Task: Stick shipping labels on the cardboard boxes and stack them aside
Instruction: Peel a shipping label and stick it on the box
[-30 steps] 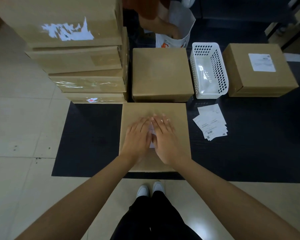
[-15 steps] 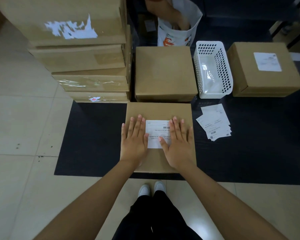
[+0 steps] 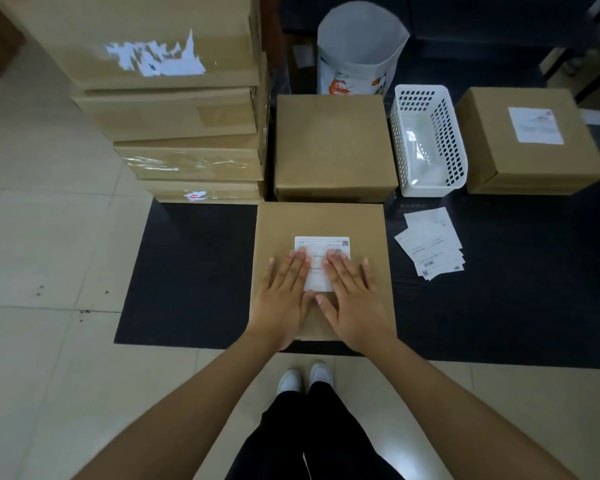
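A brown cardboard box point(image 3: 281, 226) lies on the black mat right in front of me. A white shipping label point(image 3: 321, 244) sits on its top. My left hand point(image 3: 283, 299) and my right hand point(image 3: 352, 299) lie flat side by side, fingers straight, pressing on the lower part of the label. A loose pile of white labels point(image 3: 430, 245) lies on the mat to the right of the box. Behind it stands a second, unlabelled box point(image 3: 333, 147). A box with a label on top point(image 3: 527, 143) sits at the far right.
A tall stack of cardboard boxes point(image 3: 174, 109) rises at the back left. A white plastic basket point(image 3: 426, 140) stands between the two rear boxes. A white paper bag point(image 3: 359, 53) stands behind. The black mat point(image 3: 194, 271) ends near my shoes; tiled floor point(image 3: 42, 237) lies left.
Both hands have slid back toward me and closer together over the label, uncovering its upper part. The box has not moved.
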